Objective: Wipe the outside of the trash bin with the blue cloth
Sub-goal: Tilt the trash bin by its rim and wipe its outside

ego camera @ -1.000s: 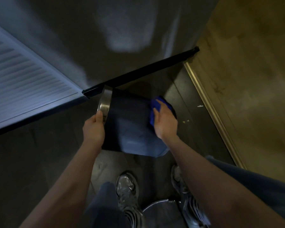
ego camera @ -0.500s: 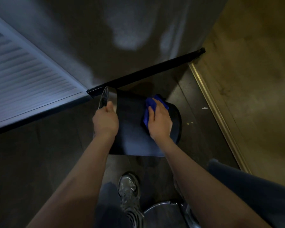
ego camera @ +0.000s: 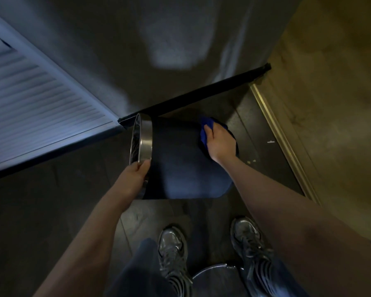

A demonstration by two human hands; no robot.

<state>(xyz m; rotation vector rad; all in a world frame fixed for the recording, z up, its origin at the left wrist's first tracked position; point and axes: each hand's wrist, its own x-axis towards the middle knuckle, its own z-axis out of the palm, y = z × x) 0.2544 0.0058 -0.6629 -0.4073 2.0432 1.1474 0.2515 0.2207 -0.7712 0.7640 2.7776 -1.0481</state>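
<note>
Nearest, shoes (ego camera: 171, 249) on dark floor (ego camera: 41, 211). Beyond, bin (ego camera: 180, 168) tipped on its side, mouth leftward: left hand (ego camera: 135, 176) closed around its metal rim (ego camera: 145, 142), right hand (ego camera: 220, 144) flat, pressing cloth (ego camera: 206, 130) against its far base end. Farthest, wall (ego camera: 159, 39).

A white door with slats (ego camera: 36, 112) fills the left side, and a smooth gray wall (ego camera: 159, 39) is next to it with a black strip (ego camera: 201, 93) along its bottom. The floor (ego camera: 30, 211) is dark, and a metal strip (ego camera: 281, 133) on the right splits it from a brown floor (ego camera: 330, 103). Two gray shoes (ego camera: 171, 247) stand on the dark floor, a round shiny lid (ego camera: 214, 275) lies between them, and small light crumbs (ego camera: 271, 141) lie near the metal strip.
</note>
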